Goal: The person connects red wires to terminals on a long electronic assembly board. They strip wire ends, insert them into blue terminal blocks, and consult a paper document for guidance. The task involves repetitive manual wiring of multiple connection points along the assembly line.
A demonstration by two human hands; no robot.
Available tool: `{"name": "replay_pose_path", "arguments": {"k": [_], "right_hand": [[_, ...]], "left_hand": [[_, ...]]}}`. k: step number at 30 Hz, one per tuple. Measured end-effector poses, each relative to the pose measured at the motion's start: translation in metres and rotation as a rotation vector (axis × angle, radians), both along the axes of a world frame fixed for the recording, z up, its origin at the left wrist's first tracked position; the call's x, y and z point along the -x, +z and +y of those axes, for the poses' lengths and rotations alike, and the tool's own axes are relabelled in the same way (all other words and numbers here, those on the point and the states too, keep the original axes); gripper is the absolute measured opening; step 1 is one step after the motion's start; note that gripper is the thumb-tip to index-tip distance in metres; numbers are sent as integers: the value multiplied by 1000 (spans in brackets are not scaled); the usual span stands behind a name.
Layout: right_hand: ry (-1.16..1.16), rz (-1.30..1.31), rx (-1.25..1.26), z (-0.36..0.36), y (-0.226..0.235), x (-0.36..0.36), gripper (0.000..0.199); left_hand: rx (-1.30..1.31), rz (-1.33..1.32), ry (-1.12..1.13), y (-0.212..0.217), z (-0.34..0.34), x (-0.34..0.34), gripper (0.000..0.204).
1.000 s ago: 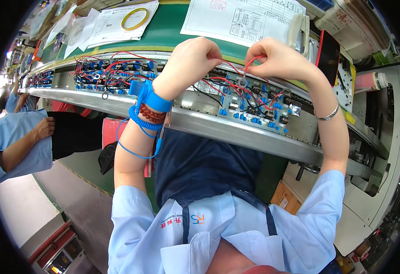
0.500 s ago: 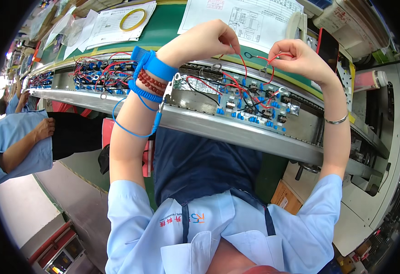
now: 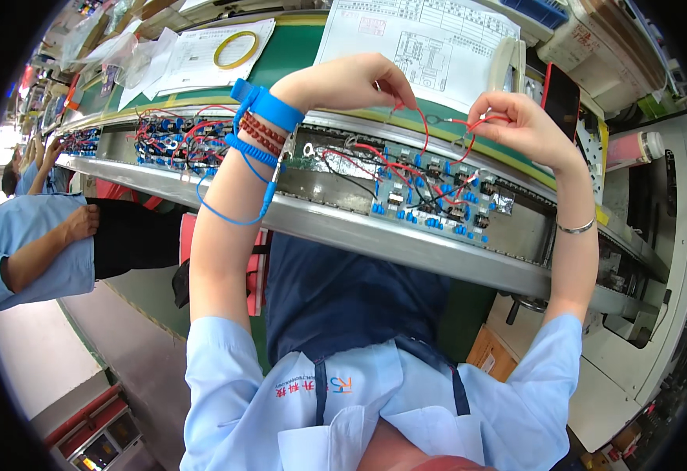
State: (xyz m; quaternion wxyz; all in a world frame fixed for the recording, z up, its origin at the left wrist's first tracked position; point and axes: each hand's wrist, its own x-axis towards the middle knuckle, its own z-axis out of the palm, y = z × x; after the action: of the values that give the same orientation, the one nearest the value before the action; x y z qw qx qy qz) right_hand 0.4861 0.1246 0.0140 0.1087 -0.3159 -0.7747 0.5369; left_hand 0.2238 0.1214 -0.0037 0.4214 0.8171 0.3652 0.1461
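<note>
Between thumb and forefinger, my left hand (image 3: pixel 367 82) pinches a red wire (image 3: pixel 425 135) near its end, above the circuit board. My right hand (image 3: pixel 516 125) is closed on red wire (image 3: pixel 469 144) too, with metal ring terminals (image 3: pixel 434 120) sticking out beside the fingertips. Below both hands lies the circuit board (image 3: pixel 430 192), crowded with blue components and red and black wires. A blue wrist strap (image 3: pixel 277 108) with a coiled cord circles my left wrist, along with a red-brown beaded bracelet (image 3: pixel 265 135).
The board sits in a metal conveyor track (image 3: pixel 343 228); more wired boards (image 3: pixel 179 141) line it at left. Behind are a printed drawing (image 3: pixel 422 47), papers with a yellow tape ring (image 3: pixel 235 50), and a dark red-edged device (image 3: pixel 561 98). A co-worker (image 3: pixel 41 243) stands at left.
Both hands have shifted slightly in the view, along with the whole scene. The right-hand ring terminal now points more to the left. Both pinches remain closed on red wire.
</note>
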Motion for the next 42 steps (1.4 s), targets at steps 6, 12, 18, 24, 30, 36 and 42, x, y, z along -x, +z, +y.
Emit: {"name": "replay_pose_path", "arguments": {"k": [6, 12, 18, 24, 30, 36, 42], "right_hand": [[46, 128, 43, 3, -9, -4, 11], [161, 92, 154, 9, -7, -7, 9], [234, 112, 190, 7, -5, 3, 9], [211, 108, 205, 3, -10, 2, 13], [47, 154, 10, 5, -9, -11, 16], [-300, 374, 89, 5, -11, -47, 18], [-43, 98, -235, -60, -8, -61, 16]], "left_hand": [[43, -4, -44, 13, -11, -13, 17], [-90, -86, -44, 18, -35, -25, 17], [-153, -81, -74, 19, -50, -32, 19], [-181, -65, -41, 14, -61, -34, 19], [-209, -96, 2, 12, -70, -28, 21], [-338, -269, 410, 16, -102, -13, 22], [-396, -261, 713, -6, -164, 3, 21]]}}
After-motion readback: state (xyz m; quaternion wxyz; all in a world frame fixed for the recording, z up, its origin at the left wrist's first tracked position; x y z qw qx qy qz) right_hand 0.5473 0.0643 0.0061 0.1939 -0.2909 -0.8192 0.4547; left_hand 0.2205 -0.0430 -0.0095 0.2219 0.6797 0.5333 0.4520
